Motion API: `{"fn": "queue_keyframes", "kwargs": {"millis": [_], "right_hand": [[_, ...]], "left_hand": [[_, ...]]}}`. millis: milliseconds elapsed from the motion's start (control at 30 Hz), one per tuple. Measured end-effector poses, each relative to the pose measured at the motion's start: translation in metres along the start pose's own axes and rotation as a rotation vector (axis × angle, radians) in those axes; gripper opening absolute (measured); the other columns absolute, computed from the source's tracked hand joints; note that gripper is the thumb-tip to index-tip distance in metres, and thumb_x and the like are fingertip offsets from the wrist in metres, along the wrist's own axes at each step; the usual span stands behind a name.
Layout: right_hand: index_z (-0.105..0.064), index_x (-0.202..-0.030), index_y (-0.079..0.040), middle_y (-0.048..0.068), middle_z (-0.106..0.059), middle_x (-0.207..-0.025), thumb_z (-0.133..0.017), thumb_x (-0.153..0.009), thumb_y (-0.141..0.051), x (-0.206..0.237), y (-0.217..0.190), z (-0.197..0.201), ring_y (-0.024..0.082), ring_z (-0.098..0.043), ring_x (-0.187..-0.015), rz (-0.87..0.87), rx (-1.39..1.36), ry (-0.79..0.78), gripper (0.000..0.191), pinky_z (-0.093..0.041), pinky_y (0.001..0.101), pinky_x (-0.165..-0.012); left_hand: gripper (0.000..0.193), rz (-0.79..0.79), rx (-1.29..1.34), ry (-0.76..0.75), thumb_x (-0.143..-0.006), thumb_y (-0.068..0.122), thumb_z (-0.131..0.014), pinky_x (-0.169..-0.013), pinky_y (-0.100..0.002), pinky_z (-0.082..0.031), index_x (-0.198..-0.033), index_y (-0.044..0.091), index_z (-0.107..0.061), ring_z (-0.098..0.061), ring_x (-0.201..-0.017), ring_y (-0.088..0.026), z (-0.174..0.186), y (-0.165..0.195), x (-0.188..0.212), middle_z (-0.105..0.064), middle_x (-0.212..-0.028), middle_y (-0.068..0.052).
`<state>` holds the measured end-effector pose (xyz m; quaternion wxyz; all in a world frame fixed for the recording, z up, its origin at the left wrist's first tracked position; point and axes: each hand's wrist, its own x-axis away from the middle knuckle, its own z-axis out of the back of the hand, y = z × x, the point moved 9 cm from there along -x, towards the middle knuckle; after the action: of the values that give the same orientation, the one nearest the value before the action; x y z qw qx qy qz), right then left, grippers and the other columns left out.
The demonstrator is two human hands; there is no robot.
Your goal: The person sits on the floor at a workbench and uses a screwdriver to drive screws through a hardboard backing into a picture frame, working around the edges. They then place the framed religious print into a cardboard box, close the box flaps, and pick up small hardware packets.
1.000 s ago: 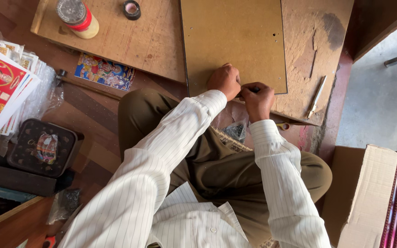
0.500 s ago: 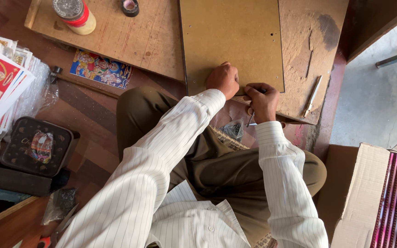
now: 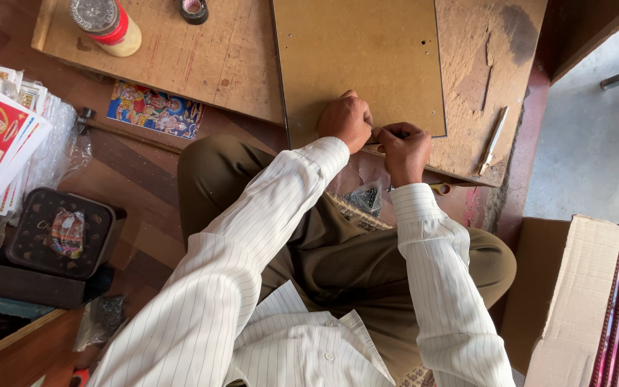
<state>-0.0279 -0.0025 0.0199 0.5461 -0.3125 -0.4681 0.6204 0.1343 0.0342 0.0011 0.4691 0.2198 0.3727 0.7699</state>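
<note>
Leftmost, glue jar [image 3: 105, 25] at the wooden board's [image 3: 202, 64] far left corner, brown backing panel [image 3: 360, 64] lying on it, left hand [image 3: 347, 120] curled on the panel's near edge, right hand [image 3: 404, 152] touching it, pinching something small, thin tool [image 3: 493, 140] near the board's right edge.

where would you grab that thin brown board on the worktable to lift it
Probably the brown board is best taken at its right long edge, coming from the right. It lies flat on the wooden worktable, so only the edges offer a hold. The near edge is taken up by the left hand and right hand.
</note>
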Motion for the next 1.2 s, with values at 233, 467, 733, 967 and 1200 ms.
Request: {"fn": "queue_keyframes", "kwargs": {"millis": [233, 467, 733, 967, 1200], "right_hand": [[-0.078, -0.086, 0.006, 0.010, -0.078, -0.077, -0.083, -0.081, -0.006, -0.004, 0.006, 0.000, 0.011, -0.071, -0.066, 0.085, 0.058, 0.010, 0.014, -0.057, 0.0256, -0.062], [-0.078, -0.084, 0.004, 0.009, -0.076, -0.074, -0.084, -0.080, -0.006, -0.004, 0.009, 0.002, 0.010, -0.067, -0.063, 0.100, 0.083, 0.035, 0.013, -0.055, 0.0258, -0.060], [-0.078, -0.084, 0.005, 0.008, -0.076, -0.073, -0.086, -0.080, -0.008, -0.002, 0.009, 0.001, 0.009, -0.065, -0.064, 0.113, 0.085, 0.060, 0.016, -0.053, 0.0256, -0.060], [-0.077, -0.085, 0.006, 0.010, -0.077, -0.075, -0.086, -0.079, -0.008, 0.000, 0.007, 0.001, 0.010, -0.069, -0.065, 0.059, 0.062, 0.066, 0.018, -0.055, 0.0249, -0.060], [-0.077, -0.084, 0.005, 0.010, -0.077, -0.075, -0.084, -0.080, -0.007, 0.000, 0.005, -0.001, 0.011, -0.071, -0.066, 0.049, 0.035, 0.052, 0.015, -0.057, 0.0251, -0.061]], "left_hand": [[0.007, -0.030, 0.038, -0.010, -0.071, 0.006, -0.076, -0.076, -0.044, -0.056, -0.067, 0.012, -0.074, -0.070, -0.089, -0.031, -0.003, -0.001, 0.000, -0.069, -0.096, -0.008], [0.006, -0.007, 0.062, -0.019, -0.071, 0.008, -0.078, -0.075, -0.045, -0.056, -0.067, 0.011, -0.074, -0.070, -0.088, -0.031, -0.003, -0.003, 0.000, -0.069, -0.097, -0.008], [0.008, -0.013, 0.037, -0.024, -0.072, 0.007, -0.076, -0.076, -0.044, -0.056, -0.066, 0.011, -0.074, -0.070, -0.089, -0.030, -0.002, -0.002, -0.001, -0.069, -0.096, -0.008], [0.008, 0.013, 0.032, -0.042, -0.072, 0.006, -0.076, -0.077, -0.042, -0.057, -0.067, 0.012, -0.074, -0.070, -0.091, -0.029, -0.005, -0.003, -0.001, -0.069, -0.099, -0.006], [0.008, 0.017, 0.003, -0.049, -0.073, 0.008, -0.075, -0.079, -0.044, -0.057, -0.067, 0.012, -0.075, -0.070, -0.093, -0.031, -0.002, -0.002, -0.001, -0.069, -0.102, -0.007]]}}
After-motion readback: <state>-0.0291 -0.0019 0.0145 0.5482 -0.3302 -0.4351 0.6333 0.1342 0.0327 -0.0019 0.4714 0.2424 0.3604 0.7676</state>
